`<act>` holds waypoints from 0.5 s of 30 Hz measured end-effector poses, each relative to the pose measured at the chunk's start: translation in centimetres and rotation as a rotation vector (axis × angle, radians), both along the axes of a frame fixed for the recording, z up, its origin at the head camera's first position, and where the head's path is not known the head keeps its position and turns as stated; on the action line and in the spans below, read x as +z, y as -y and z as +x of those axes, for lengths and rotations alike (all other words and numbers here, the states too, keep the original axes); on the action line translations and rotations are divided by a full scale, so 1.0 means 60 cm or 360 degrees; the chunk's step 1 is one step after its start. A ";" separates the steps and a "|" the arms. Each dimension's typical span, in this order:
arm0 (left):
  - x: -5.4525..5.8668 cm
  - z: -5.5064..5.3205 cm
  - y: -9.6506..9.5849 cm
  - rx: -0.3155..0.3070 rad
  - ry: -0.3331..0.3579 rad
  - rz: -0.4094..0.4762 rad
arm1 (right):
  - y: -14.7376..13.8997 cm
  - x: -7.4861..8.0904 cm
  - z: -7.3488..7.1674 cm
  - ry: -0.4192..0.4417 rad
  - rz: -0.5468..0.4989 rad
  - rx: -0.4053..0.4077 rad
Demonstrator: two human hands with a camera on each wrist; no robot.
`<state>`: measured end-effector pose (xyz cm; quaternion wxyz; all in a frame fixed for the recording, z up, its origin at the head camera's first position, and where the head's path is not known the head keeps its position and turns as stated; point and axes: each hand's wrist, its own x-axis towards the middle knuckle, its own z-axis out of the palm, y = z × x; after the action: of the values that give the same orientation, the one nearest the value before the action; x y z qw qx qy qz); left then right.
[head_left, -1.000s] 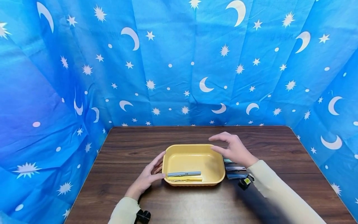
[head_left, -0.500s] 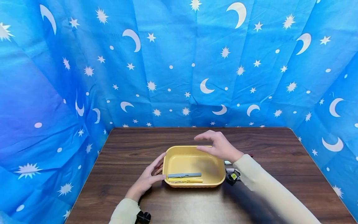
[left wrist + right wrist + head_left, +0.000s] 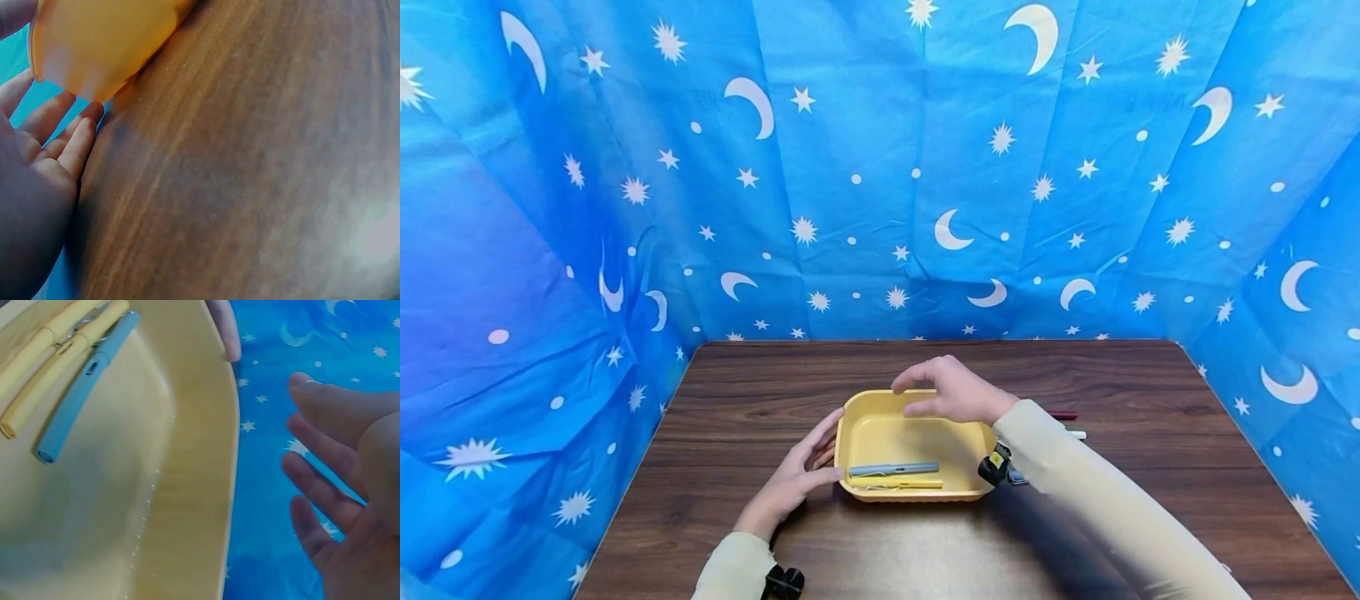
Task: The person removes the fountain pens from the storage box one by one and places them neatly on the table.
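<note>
A yellow plastic tray lies on the brown table. My left hand rests against its left end, fingers spread along the outer wall and thumb at the near left corner. In the left wrist view, its fingertips reach the tray's side. My right hand hangs over the tray's far side with nothing in it, fingers loosely bent and thumb apart. Inside, along the near wall, lie a grey-blue pen and a yellow pen; two yellow barrels show in the right wrist view.
Right of the tray, partly under the right sleeve, are a dark red pen, a pale pen and a blue pen end. A blue cloth with moons and stars hangs behind the table.
My right hand has moved left from the tray's right end to over its far middle, its sleeve now covering more of the pens there. My left hand and the tray stay put.
</note>
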<state>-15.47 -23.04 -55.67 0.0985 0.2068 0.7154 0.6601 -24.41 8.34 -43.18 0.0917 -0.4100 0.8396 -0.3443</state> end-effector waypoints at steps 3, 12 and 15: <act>0.000 0.000 0.001 0.0011 -0.0001 -0.0016 | 0.012 -0.007 -0.003 0.0018 0.0046 0.0099; 0.001 0.001 0.001 0.0022 0.0034 -0.0034 | 0.041 -0.032 0.001 0.0130 0.0113 0.0269; 0.000 0.000 0.000 0.0020 0.0028 -0.0029 | 0.047 -0.040 0.002 0.0172 0.0155 0.0281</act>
<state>-15.44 -23.07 -55.67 0.1025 0.1956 0.7217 0.6560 -24.28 5.50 -45.55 0.1866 -0.4582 0.8098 -0.3154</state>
